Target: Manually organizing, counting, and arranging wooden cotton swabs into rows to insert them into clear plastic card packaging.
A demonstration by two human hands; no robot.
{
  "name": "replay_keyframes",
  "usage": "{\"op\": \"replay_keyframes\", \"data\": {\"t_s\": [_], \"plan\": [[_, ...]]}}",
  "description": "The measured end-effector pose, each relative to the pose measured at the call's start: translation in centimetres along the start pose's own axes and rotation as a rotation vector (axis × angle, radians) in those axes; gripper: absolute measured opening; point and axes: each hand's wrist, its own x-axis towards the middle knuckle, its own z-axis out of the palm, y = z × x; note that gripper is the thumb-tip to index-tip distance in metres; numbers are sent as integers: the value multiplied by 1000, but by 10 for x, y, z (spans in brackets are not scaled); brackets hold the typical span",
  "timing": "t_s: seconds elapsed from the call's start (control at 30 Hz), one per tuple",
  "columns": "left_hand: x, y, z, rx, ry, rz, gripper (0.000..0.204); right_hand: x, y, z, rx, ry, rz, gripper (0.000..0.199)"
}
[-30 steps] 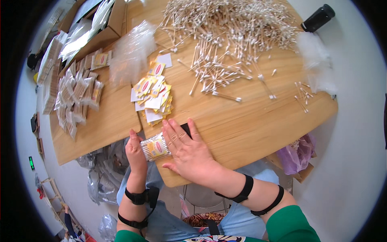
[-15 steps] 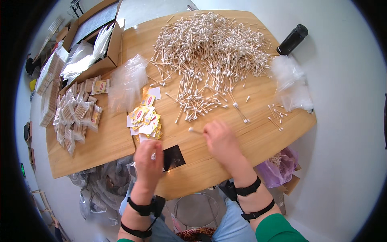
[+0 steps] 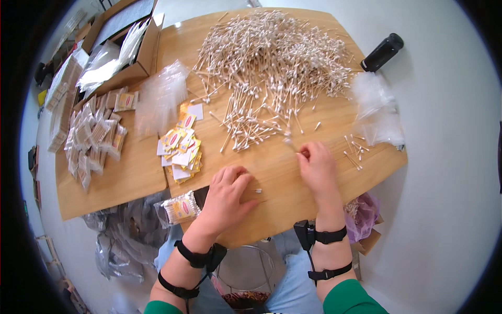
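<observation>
My left hand (image 3: 226, 194) rests on the table's near edge, thumb and fingers apart, holding nothing that I can see. A small white cotton tip (image 3: 258, 191) lies just right of its fingers. Beside its wrist, at the table edge, is a clear bag packed with cotton swabs (image 3: 181, 208) and a yellow-and-white card. My right hand (image 3: 318, 165) is closed in a pinch above the table. A cotton swab (image 3: 289, 142), smeared by motion, sticks out from its fingertips toward the loose swabs (image 3: 251, 123). A dark square (image 3: 201, 195) is mostly hidden behind my left hand.
A large heap of cotton swabs (image 3: 277, 52) covers the table's far side. Yellow-and-white cards (image 3: 180, 152), empty clear bags (image 3: 163, 99) and filled packets (image 3: 94, 138) lie left. More clear bags (image 3: 376, 104), a few swabs (image 3: 355, 149) and a black bottle (image 3: 383, 52) are right.
My right hand has moved right and slightly away from me. My left hand has shifted right and spread from a curled pose. The filled bag now shows beside my left wrist.
</observation>
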Motion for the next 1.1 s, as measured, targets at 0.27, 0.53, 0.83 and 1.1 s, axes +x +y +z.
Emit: {"op": "replay_keyframes", "data": {"t_s": [0.27,0.53,0.83,1.1], "plan": [[11,-25,13,-288,399,-174,18,-25,-69,23,239,-313,-318,7],[10,-32,12,-98,349,33,22,-19,-64,21,287,-336,-231,6],[10,-21,6,-90,202,38,13,1,-85,37,177,-154,-230,36],[12,-29,10,-68,196,28,15,11,-62,30,263,-317,-24,25]]}}
